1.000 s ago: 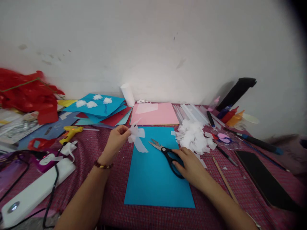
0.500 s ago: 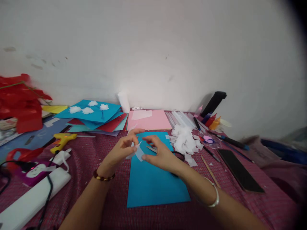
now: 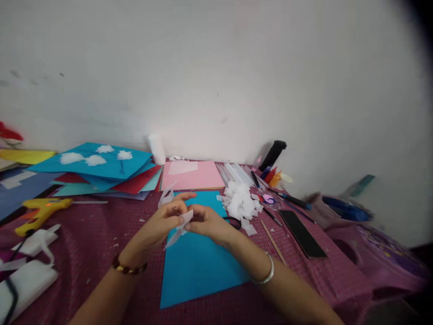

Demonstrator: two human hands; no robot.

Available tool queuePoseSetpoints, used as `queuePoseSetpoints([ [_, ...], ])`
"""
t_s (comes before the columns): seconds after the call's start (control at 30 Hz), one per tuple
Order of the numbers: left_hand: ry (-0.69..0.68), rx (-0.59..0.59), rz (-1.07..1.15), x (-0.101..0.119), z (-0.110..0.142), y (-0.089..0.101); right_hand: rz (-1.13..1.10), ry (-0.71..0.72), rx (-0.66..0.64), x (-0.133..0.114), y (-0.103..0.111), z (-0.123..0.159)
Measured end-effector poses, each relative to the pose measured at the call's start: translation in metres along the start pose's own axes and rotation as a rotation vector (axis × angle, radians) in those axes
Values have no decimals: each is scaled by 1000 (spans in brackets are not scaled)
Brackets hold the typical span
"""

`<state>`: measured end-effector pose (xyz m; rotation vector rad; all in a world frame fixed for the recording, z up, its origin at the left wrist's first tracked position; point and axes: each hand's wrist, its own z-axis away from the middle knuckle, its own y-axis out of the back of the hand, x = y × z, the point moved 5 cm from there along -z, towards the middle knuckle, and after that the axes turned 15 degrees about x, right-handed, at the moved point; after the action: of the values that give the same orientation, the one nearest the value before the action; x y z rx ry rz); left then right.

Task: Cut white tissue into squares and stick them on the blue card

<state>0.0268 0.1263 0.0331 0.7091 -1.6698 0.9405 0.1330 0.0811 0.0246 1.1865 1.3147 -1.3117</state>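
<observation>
White paper strips (image 3: 175, 238) hung pinched in the left hand (image 3: 164, 221), above the blue sheet (image 3: 203, 266) on the counter (image 3: 149, 295). Through the head camera I saw the right hand (image 3: 209, 223) close against it, but couldn't tell whether it gripped too. Beyond lay a black scissors handle (image 3: 233, 218) and white scraps (image 3: 240, 201).

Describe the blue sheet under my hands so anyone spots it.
On the maroon tablecloth, find the pink sheet near the wall. The blue sheet lies just in front; unlike the tufted blue card stacked at left, it's flat on the tablecloth.
</observation>
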Motion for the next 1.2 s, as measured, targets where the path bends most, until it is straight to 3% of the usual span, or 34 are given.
queuePoseSetpoints([
  [0.1,114,96,184,-11,-4,0,18,27,158,4,12,-1],
  [0.17,233,118,269,-23,-5,-4,151,115,313,1,26,-2],
  [0.23,342,100,260,-35,-3,-12,305,213,438,-4,40,-1],
  [0.3,393,88,209,-41,-1,-21,372,258,483,-9,49,-1],
  [0.43,426,37,49,-43,-1,-43,356,214,434,-17,60,-3],
  [0.53,377,80,-63,-33,-7,-50,359,174,346,-21,73,6],
  [0.6,297,148,-143,-23,-13,-45,493,177,269,-19,85,22],
  [0.63,273,177,-181,-18,-16,-41,663,204,249,-16,92,31],
  [0.7,306,213,-220,-13,-21,-30,966,204,176,-5,102,49],
  [0.8,407,214,-218,-12,-28,-16,1204,182,104,9,106,65],
  [0.97,474,210,-158,-14,-44,-1,1382,163,126,13,106,58],
  [1.2,478,208,-163,-18,-63,3,1413,25,-53,38,120,29],
])
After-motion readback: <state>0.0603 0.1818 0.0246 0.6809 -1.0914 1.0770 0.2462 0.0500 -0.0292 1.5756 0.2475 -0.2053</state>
